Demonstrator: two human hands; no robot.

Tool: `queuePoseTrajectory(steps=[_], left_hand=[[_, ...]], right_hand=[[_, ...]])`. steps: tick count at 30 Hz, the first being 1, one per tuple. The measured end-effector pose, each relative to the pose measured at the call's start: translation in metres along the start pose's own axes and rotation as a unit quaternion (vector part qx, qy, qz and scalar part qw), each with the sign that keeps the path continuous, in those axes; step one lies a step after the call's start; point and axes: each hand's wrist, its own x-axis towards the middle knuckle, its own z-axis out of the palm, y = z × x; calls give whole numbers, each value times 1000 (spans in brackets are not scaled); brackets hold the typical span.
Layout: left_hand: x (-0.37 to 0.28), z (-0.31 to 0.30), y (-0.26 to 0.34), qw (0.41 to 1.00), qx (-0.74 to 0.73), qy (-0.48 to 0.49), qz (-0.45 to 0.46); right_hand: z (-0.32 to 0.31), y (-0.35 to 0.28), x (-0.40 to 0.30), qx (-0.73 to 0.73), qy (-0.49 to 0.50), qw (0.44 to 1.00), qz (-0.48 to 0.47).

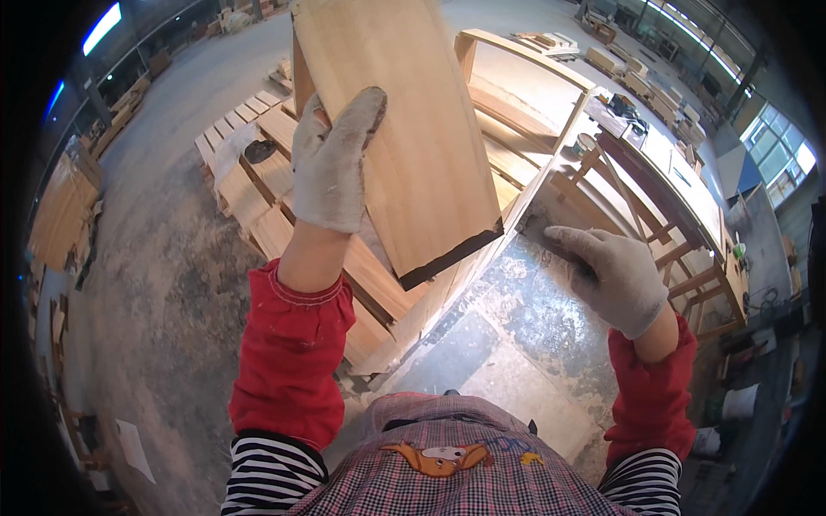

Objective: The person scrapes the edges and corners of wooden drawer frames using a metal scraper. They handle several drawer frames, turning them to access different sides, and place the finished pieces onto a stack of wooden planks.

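Observation:
My left hand (335,161), in a pale work glove, grips the left edge of a light wooden board or box part (413,142), thumb across its face. The piece is raised and tilted, and its near end edge is dark. To the right, my right hand (606,271), also gloved, is closed around a small dark tool, perhaps a scraper or putty knife (548,238), pointing towards the board's near corner. Tool and board look apart. Beneath the board lies a slatted wooden frame (381,284), with a dark lump on clear plastic (259,151) on its left part.
An upright wooden frame (529,55) rises behind the board. At the right stands a long workbench (684,174) on wooden legs, with a small tub (584,145) beside it. Wrapped boards (68,206) are stacked at the far left. More timber stacks line the hall's back right.

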Motion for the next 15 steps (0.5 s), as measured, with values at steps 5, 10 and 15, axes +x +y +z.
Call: queuePoseTrajectory(steps=[5, 10, 15], left_hand=[[-3, 2, 2, 1000, -18, 18, -16], [-4, 1, 2, 999, 8, 21, -38], [-7, 5, 6, 999, -6, 23, -38]], right_hand=[[4, -2, 5, 252, -43, 967, 17], [14, 25, 17, 511, -162, 841, 73], [19, 44, 14, 443, -305, 843, 10]])
